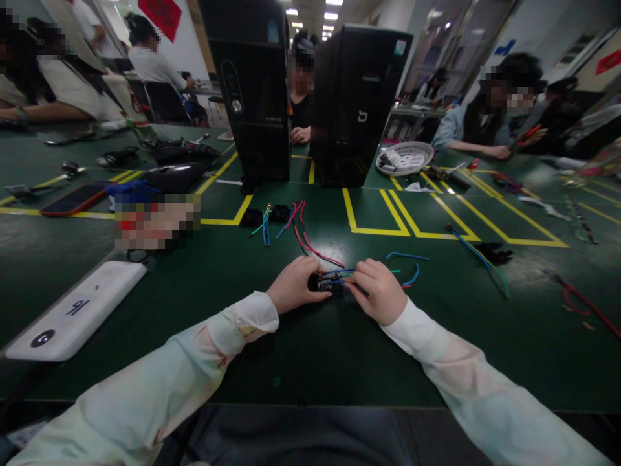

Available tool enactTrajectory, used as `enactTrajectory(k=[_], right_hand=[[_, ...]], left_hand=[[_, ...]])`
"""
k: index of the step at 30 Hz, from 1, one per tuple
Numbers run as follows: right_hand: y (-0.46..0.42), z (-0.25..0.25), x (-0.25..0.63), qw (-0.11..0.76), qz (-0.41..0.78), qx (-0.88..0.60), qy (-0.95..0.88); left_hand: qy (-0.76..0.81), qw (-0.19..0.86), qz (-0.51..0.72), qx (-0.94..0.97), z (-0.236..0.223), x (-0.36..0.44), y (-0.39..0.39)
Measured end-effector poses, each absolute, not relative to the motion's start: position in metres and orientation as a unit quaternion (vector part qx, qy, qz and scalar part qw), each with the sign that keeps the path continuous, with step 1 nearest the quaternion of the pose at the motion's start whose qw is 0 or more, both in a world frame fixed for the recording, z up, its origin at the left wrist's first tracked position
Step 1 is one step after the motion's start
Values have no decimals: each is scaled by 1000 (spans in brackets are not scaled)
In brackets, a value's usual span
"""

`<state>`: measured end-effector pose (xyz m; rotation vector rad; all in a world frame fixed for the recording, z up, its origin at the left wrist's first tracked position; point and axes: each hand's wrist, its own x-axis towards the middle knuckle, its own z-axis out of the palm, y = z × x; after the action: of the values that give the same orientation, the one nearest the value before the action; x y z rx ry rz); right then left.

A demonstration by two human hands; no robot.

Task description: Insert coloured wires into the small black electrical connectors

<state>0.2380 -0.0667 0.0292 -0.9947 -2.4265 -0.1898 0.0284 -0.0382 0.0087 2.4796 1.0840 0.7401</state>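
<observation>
My left hand is closed around a small black connector block low over the green table. My right hand pinches the coloured wires that run out of that block; blue, green and red strands trail off to the right. Both hands meet at the table's middle, close to me. A second pair of black connectors with coloured wires lies farther back.
Two black computer towers stand behind yellow floor-tape lines. A white device lies at the left, a phone farther back, a white basket at the right. More wired connectors lie right. Other people sit around the table.
</observation>
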Motion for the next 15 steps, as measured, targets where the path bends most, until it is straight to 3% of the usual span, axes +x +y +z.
enactTrajectory(k=[15], right_hand=[[-65, 32, 237, 218, -112, -362, -900]], left_hand=[[389, 162, 254, 870, 9, 29, -38]])
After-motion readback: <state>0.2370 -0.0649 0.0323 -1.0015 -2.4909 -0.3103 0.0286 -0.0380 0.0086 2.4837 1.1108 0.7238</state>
